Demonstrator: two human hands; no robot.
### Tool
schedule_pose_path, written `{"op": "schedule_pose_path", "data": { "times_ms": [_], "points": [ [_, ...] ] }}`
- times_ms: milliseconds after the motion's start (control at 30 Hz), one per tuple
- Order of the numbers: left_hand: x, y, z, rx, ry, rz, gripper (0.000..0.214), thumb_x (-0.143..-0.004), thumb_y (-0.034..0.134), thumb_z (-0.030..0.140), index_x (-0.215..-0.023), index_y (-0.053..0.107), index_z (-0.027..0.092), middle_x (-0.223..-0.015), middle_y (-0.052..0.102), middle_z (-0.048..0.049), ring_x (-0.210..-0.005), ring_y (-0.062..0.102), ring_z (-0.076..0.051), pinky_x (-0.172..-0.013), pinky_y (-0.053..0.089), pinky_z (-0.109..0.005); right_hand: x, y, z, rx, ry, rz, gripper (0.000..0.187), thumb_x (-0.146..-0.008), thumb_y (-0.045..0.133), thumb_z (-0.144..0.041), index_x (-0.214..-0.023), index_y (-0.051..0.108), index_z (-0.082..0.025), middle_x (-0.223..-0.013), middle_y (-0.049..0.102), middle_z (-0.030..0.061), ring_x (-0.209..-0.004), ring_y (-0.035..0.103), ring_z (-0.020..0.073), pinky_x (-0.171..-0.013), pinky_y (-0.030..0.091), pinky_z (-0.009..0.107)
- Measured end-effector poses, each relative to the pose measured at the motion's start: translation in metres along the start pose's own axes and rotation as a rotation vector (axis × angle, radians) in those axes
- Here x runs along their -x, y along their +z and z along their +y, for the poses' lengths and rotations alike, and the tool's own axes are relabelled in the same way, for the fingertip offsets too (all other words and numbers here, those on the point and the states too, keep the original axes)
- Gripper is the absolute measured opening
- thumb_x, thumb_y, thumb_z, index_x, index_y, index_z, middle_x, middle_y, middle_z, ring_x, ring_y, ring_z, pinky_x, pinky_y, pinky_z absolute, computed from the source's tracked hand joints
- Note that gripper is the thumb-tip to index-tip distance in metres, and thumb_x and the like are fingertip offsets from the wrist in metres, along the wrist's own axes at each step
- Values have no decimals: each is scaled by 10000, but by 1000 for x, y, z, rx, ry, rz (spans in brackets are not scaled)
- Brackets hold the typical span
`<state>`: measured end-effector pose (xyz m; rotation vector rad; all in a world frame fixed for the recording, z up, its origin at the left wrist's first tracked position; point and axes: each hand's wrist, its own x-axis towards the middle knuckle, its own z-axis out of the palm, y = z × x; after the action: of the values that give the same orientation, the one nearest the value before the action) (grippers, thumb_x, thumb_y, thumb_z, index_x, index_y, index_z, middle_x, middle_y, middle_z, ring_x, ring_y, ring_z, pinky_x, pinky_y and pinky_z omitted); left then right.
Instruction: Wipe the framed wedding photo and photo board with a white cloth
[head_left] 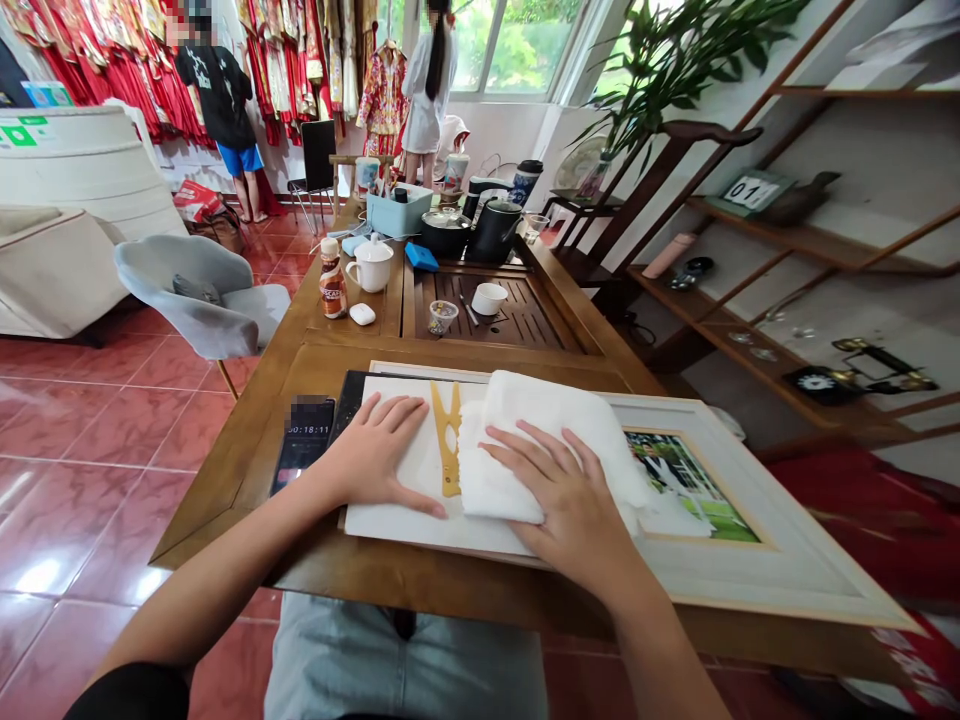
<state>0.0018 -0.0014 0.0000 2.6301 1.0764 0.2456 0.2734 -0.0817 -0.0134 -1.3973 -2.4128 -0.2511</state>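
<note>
My left hand [386, 450] lies flat with fingers spread on a sheet of white paper [375, 525]. On the paper beside its fingertips is a yellow clothespin-like shape [448, 450]; whether it is drawn or a flat piece, I cannot tell. My right hand [559, 490] rests flat, fingers apart, on a folded white cloth or paper towel [544, 395]. The towel's ragged left edge meets the yellow shape and covers part of the paper. Underneath, at the right, a picture frame [802, 530] with a photo shows partly.
A phone [304, 440] showing a timer lies left of the paper. Farther along the wooden table [352, 350] stand a brown bottle [332, 280], a white lidded cup [371, 265], a small bowl [489, 298] and a kettle [493, 230]. Two people stand near hanging garments.
</note>
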Motion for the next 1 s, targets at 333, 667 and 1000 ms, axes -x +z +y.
{"op": "schedule_pose_path", "data": {
  "times_ms": [333,667,1000],
  "points": [
    [0,2,-1,12,9,24,1222,-747,495,976,-1618,303,141,-1663,356,-194,-1556,315,-373,-1312,77,-534,16,-12,-17,6,-35,5,640,-796,499,-142,-1428,507,-241,-1521,588,31,-1429,425,300,-1212,186,537],
    [0,3,-1,-1,7,15,1226,-766,470,974,-1627,284,122,-1670,338,-202,-1563,289,-389,-1306,64,-559,13,-9,-7,-43,-56,-7,622,-787,531,-194,-1407,509,-249,-1512,597,41,-1414,448,308,-1200,191,529],
    [0,3,-1,-18,0,18,1228,-760,471,976,-1624,291,122,-1669,344,-196,-1562,302,-374,-1312,70,-538,1,-1,-3,-13,-25,19,573,-846,536,-226,-1417,503,-250,-1512,598,46,-1415,454,312,-1184,230,555]
  ]
}}
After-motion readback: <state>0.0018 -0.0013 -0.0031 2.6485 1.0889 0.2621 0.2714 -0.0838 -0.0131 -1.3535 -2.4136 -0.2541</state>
